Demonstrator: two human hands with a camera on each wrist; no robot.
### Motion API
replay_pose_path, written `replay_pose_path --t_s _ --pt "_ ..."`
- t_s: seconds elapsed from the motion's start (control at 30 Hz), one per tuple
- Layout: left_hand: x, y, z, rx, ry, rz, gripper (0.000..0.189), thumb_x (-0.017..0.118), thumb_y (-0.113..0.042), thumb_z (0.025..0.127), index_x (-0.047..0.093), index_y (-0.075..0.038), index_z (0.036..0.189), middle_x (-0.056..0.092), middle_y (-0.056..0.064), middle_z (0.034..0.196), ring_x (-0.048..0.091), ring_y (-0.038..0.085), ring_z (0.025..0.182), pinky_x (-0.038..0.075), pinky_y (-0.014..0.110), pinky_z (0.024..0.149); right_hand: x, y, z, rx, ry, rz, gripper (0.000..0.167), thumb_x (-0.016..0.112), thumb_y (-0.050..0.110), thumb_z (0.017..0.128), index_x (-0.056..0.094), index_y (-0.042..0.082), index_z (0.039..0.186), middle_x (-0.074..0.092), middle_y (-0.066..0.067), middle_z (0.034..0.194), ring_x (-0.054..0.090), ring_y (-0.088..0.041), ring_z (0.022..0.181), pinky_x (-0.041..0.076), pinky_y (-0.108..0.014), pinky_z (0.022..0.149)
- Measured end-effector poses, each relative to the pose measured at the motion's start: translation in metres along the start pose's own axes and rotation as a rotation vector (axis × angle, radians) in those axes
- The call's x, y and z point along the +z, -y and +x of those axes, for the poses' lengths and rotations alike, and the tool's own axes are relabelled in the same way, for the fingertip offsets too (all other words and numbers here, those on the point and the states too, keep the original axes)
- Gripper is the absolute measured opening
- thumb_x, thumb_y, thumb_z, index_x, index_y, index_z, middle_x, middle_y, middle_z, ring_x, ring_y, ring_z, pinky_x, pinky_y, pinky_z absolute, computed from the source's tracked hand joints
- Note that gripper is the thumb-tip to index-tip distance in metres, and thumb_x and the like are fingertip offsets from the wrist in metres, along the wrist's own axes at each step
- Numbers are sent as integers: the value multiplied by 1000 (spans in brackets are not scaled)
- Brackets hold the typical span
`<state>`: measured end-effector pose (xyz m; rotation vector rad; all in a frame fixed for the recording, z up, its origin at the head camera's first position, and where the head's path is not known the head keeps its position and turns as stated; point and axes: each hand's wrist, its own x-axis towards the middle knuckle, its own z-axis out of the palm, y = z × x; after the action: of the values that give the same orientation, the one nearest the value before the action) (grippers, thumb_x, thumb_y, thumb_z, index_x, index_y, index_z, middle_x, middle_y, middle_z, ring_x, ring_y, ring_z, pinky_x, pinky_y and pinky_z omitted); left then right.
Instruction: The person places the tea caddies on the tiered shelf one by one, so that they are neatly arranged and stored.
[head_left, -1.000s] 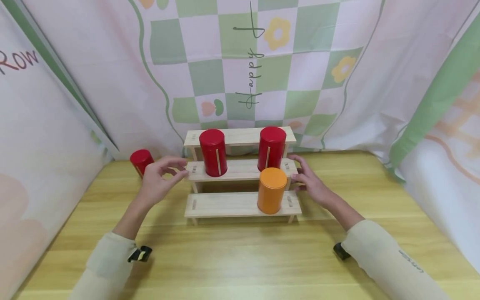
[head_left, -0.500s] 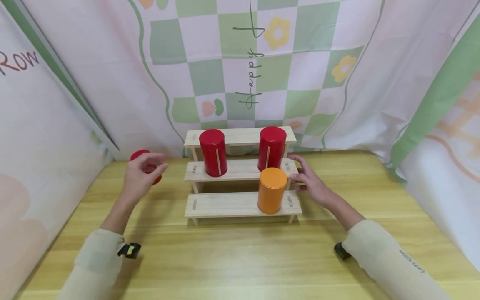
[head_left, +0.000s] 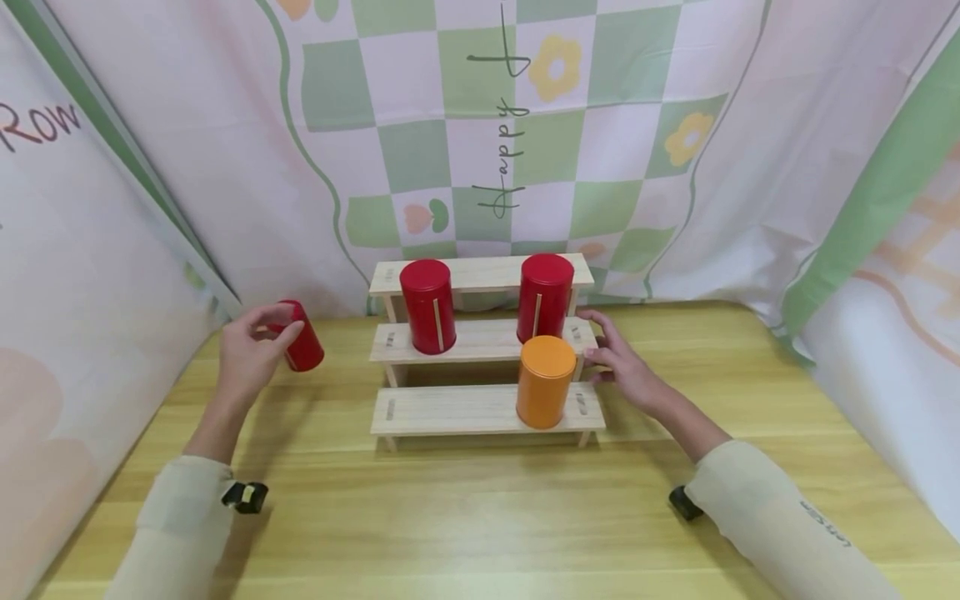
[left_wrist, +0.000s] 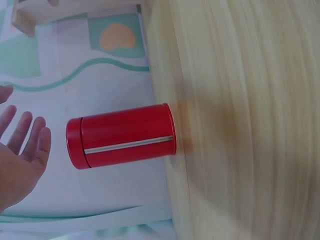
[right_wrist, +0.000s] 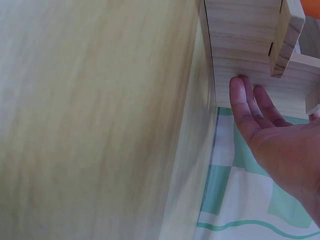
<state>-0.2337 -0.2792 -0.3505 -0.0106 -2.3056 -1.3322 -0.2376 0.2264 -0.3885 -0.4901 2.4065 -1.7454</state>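
Observation:
My left hand is beside the upper part of a red canister that stands on the table left of the shelf. In the left wrist view a gap shows between the loosely bent fingers and the canister's lid. My right hand is at the right end of a three-tier wooden shelf; its extended fingers reach the wooden side. Two red canisters, one left and one right, stand on the middle tier. An orange canister stands on the bottom tier's right end.
The wood-grain table extends in front of the shelf and to both sides. A checkered curtain hangs close behind the shelf. Pale cloth also hangs at the left and right.
My left hand has moved left from the shelf's left end to the lone red canister. My right hand and the things on the shelf have stayed put.

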Motion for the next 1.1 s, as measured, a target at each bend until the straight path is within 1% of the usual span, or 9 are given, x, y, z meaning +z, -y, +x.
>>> replay_pose_path --t_s 0.1,0.17,0.3,0.43,0.5,0.73,0.93,1.03,1.1 --pt "-2 2 1 -7 -11 19 32 74 -11 95 70 7 122 69 19 117 58 10 92 46 14 78 0 0 0 -1 -1 3 62 39 17 105 15 12 162 48 -23 124 50 -28 101 55 -40 76" --pt "-3 4 3 -6 -17 34 35 74 -11 95 68 7 125 67 23 124 57 16 99 45 20 83 0 -1 0 0 -1 2 63 40 18 105 15 12 162 47 -24 124 50 -28 101 55 -40 76" --pt "-5 8 6 -16 -20 74 40 73 -12 96 65 5 132 62 23 134 52 30 115 42 36 93 0 0 0 1 1 -1 63 41 20 106 15 12 162 47 -26 128 50 -28 102 55 -40 77" --pt "-5 12 12 -22 -13 91 44 72 -10 97 62 4 136 57 23 140 49 37 127 42 52 103 0 0 0 -1 3 0 63 41 21 106 14 12 162 46 -27 130 50 -28 101 55 -40 78" --pt "-4 16 15 -28 -12 82 44 72 -9 96 62 6 137 55 24 142 48 39 130 41 56 105 0 0 0 -2 4 1 63 41 21 106 14 12 163 46 -26 129 50 -28 102 55 -40 77" --pt "1 28 22 -114 12 62 48 71 -15 98 58 4 141 51 22 146 43 35 134 40 52 106 1 0 -1 -6 -1 -3 64 42 21 105 15 13 162 46 -26 126 48 -31 102 54 -40 77" --pt "5 38 25 -156 47 15 54 71 -13 98 53 3 147 47 23 150 40 36 138 40 57 113 0 -2 -1 3 -4 -14 62 40 20 105 16 13 162 47 -25 124 48 -32 103 53 -41 80" --pt "7 41 24 -183 58 2 57 71 -11 98 52 1 150 45 23 153 40 35 138 43 53 111 0 -3 0 8 -5 -14 61 40 20 105 16 13 162 46 -25 125 48 -33 103 53 -41 81" --pt "9 43 23 -200 58 -3 57 71 -12 98 51 -2 151 45 22 153 42 33 136 46 48 107 -1 -3 1 8 -3 -14 61 40 20 105 16 13 162 46 -27 126 48 -33 104 53 -41 81"
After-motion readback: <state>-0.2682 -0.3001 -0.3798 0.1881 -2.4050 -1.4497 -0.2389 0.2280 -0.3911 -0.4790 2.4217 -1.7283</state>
